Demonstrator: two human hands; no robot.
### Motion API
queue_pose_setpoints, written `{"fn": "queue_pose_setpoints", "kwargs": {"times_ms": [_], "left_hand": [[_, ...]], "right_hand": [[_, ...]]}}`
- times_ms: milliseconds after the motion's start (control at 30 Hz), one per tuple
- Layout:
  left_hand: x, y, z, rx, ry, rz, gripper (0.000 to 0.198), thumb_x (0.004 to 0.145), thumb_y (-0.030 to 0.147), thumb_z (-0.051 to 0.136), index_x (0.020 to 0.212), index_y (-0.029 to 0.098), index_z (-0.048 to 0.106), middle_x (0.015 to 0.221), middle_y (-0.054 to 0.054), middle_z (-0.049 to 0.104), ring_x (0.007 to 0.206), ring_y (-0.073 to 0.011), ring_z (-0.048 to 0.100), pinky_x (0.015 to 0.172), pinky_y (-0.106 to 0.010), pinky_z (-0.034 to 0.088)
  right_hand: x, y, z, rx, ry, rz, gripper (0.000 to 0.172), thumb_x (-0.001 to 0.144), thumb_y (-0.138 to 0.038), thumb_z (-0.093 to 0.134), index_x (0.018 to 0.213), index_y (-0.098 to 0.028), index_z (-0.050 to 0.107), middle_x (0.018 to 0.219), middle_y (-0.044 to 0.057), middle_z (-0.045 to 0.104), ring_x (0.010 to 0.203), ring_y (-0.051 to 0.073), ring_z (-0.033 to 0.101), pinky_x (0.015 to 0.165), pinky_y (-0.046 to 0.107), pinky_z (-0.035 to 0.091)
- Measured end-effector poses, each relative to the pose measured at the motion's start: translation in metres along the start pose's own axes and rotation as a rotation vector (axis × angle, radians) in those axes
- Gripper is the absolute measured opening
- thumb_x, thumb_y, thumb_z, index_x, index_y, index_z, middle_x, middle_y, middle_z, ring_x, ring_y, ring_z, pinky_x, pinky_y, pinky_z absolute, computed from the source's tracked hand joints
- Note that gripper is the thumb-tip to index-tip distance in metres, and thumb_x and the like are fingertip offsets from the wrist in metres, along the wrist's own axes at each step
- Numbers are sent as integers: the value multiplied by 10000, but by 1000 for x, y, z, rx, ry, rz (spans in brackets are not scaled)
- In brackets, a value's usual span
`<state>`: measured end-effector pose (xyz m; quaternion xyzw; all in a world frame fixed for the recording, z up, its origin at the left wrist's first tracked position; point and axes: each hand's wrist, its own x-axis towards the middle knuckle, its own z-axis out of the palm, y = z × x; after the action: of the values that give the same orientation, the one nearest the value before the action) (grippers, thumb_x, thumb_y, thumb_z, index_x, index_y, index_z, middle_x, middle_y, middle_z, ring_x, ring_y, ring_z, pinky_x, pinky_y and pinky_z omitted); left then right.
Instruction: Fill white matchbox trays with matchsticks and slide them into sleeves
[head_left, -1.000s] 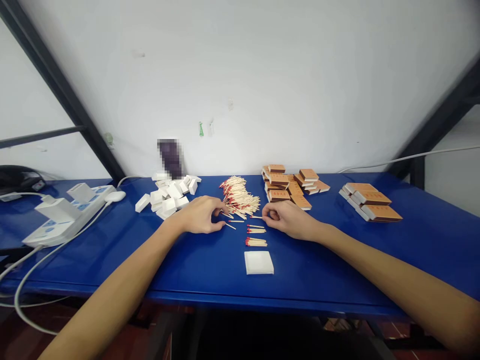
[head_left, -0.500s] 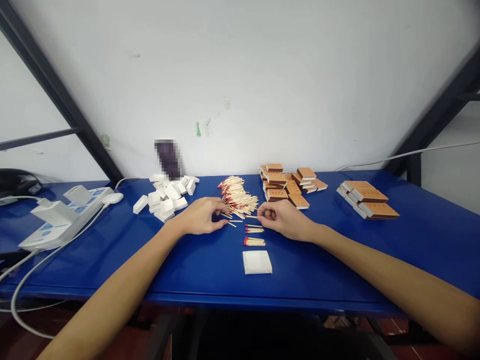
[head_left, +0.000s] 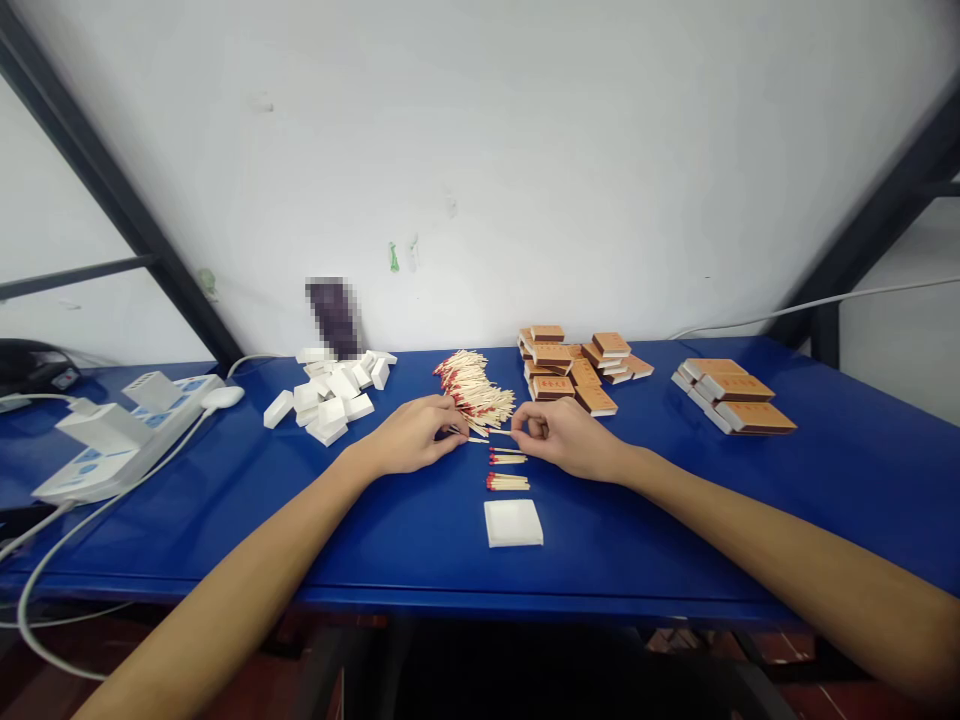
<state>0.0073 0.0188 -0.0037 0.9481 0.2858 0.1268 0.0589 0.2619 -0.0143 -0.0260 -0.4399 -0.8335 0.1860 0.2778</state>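
Between my hands lies a heap of red-tipped matches (head_left: 480,388) on the blue table. My left hand (head_left: 420,435) pinches pale matchsticks (head_left: 478,440) at the heap's near left edge; how many is hard to make out. My right hand (head_left: 559,437) is closed on the end of a single match (head_left: 500,432), its head pointing left. Just below are a few matches (head_left: 508,459) side by side, then a small bundle of matches (head_left: 508,482) with heads to the left. Nearest me sits a white matchbox tray (head_left: 513,523), lying flat.
White matchbox trays (head_left: 330,400) are piled at the left, beside a power strip (head_left: 120,450) with plugs and cables. Orange matchboxes (head_left: 577,372) are stacked behind my right hand, with more matchboxes (head_left: 735,395) farther right. The wall (head_left: 525,180) rises behind the table.
My left fingers have closed together on loose matchsticks and shifted slightly right. My right hand keeps its pinch on the match with little movement. The view has shifted slightly.
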Motion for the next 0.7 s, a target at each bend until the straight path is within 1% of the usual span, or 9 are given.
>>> {"fn": "queue_pose_setpoints", "kwargs": {"times_ms": [100,233,300,433,500,567,633,700], "left_hand": [[6,5,6,28,35,-2,179,945,265,530,942,189,692,880,-43,594,883,-190,552,794,-308,420],[14,12,14,3,84,-3,151,921,298,590,944,196,698,887,-36,587,903,-187,550,807,-308,404],[15,13,15,12,99,-13,176,938,324,566,961,205,693,898,-33,598,920,-189,554,806,-313,387],[9,7,7,53,112,-18,213,965,301,482,998,219,676,932,-27,627,947,-187,555,834,-326,354],[4,1,-1,118,106,-7,188,919,254,502,973,204,675,901,-30,625,914,-187,551,814,-327,345],[-1,-5,-8,162,84,-8,169,886,249,522,900,192,681,852,-30,606,861,-183,543,778,-325,334],[-4,-9,-12,175,66,-12,154,862,245,540,859,192,685,820,-24,591,825,-176,535,760,-323,325],[-5,-11,-14,183,53,-18,153,852,246,550,860,195,694,811,-24,586,808,-174,530,756,-322,321]], "right_hand": [[0,-1,0,-5,3,-5,121,844,-256,568,761,-176,605,501,-68,472,458,85,407,505,223,308],[1,-1,-2,-21,-5,-14,119,854,-254,564,779,-176,613,499,-67,474,456,86,403,509,224,304],[1,1,-2,-38,-6,-17,116,858,-249,566,784,-175,616,505,-67,477,458,84,397,517,226,301],[3,3,-1,-58,-14,-24,118,880,-252,556,811,-176,614,519,-68,482,467,83,395,534,229,293],[5,2,1,-60,-36,-35,124,892,-250,545,827,-176,620,532,-65,490,477,84,405,542,229,291],[8,-1,3,-65,-59,-52,134,901,-246,538,834,-175,629,551,-58,500,490,85,417,550,229,290],[10,-3,5,-76,-76,-63,149,908,-248,534,834,-173,640,558,-53,504,495,86,419,557,231,289],[12,-4,6,-81,-85,-57,160,910,-257,539,830,-172,648,556,-49,509,496,88,420,561,233,290]]}}
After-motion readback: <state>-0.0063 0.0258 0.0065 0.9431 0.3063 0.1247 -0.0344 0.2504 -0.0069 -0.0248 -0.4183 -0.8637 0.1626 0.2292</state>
